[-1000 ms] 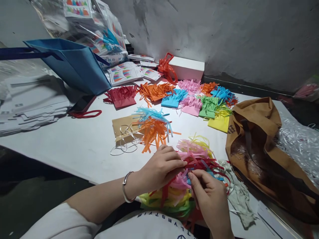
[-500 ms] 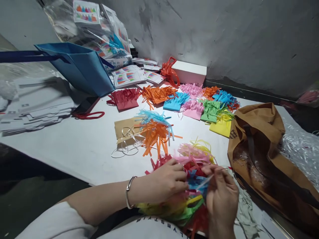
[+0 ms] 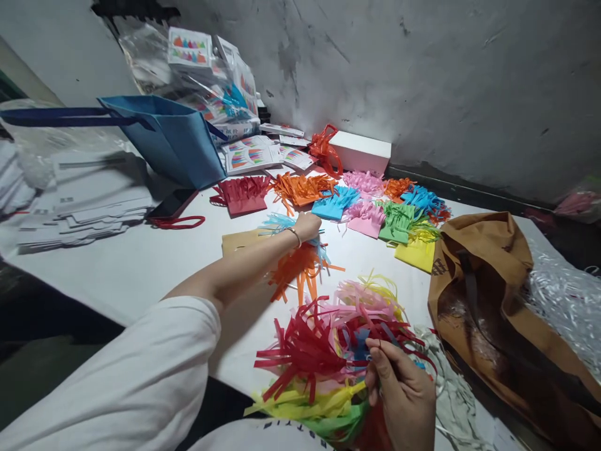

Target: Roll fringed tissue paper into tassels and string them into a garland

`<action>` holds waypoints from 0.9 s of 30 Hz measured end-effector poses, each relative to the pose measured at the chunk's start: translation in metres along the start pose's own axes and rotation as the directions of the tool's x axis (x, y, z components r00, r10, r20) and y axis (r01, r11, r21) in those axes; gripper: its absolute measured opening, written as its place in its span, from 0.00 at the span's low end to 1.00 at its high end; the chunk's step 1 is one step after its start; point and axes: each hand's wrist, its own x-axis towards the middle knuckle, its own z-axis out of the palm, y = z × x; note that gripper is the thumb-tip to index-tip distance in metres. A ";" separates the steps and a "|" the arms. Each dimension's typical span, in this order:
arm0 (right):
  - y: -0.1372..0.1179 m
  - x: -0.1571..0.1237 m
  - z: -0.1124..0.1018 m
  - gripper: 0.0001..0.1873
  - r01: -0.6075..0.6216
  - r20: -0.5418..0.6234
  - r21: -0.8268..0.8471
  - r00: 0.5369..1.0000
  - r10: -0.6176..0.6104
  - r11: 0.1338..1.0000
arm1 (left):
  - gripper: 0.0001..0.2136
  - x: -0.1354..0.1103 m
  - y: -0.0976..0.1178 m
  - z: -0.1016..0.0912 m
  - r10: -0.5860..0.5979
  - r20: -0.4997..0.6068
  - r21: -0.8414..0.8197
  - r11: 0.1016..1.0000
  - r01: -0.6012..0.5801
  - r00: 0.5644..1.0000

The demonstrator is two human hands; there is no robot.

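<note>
My left hand (image 3: 307, 225) is stretched far out over the white table (image 3: 141, 263), above a loose pile of light blue and orange fringed paper (image 3: 295, 263), close to a blue fringed sheet (image 3: 334, 203). Its fingers are turned away from me and hidden. My right hand (image 3: 399, 391) stays near my body, fingers pinched on strips of a mixed bundle of red, pink, blue and yellow fringed paper (image 3: 328, 351). A brown envelope (image 3: 237, 239) lies under my left forearm.
Rows of coloured fringed sheets (image 3: 375, 210) lie at the back by a white box (image 3: 364, 152). A blue bag (image 3: 173, 141) and printed packets (image 3: 248, 153) stand back left, white cards (image 3: 84, 216) at left. A brown bag (image 3: 493, 294) and clear wrapping (image 3: 563, 282) lie at right.
My left hand has left the bundle and reached forward across the table to the far piles. My right hand has stayed on the bundle, whose red fringe now lies spread out.
</note>
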 end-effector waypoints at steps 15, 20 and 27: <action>-0.044 -0.014 0.030 0.12 0.231 -0.134 -0.170 0.958 -0.255 0.958 | 0.06 -0.197 0.078 -0.033 0.230 -0.247 -0.846 0.422 -0.325 0.941; -0.049 -0.016 0.030 0.14 0.164 -0.052 -0.196 0.983 -0.178 0.967 | 0.10 -0.206 0.091 0.011 0.122 0.047 -0.985 0.168 0.026 0.991; -0.046 -0.017 0.025 0.18 0.047 -0.078 -0.177 0.995 -0.061 0.983 | 0.14 -0.209 0.095 0.027 0.095 0.134 -0.991 0.005 0.134 0.986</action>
